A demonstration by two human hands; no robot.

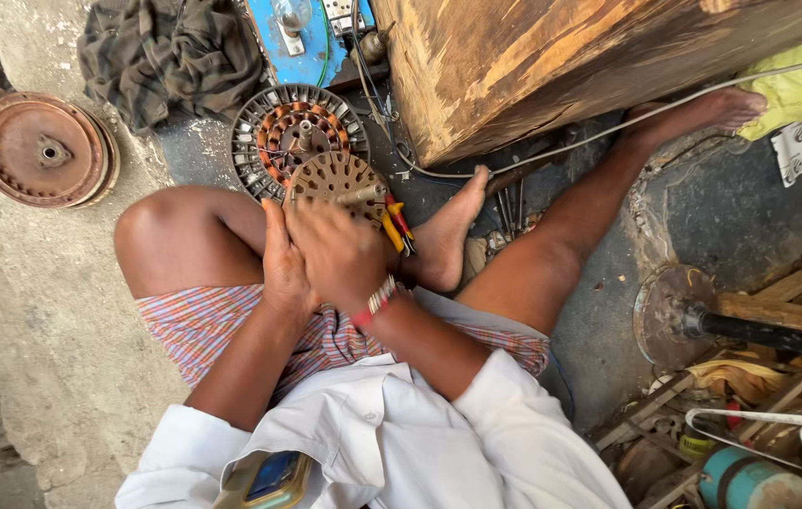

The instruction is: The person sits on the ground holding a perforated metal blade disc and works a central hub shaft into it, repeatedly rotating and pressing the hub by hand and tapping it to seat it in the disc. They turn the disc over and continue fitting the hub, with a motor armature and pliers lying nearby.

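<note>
A slotted motor core [337, 184] is gripped by both the left hand [280, 269] and the right hand [335, 254] above the knee; red-and-yellow pliers [395, 224] are pinned beneath, and could slip onto the foot [443, 236].

1. The rough grey concrete floor [52, 320] carries everything (darker beside the box).
2. On it lie a rusty round metal cover [41, 149], a crumpled dark cloth [170, 52], and a copper-wound fan stator [274, 132].
3. A big worn wooden box [533, 57] stands there too.
</note>
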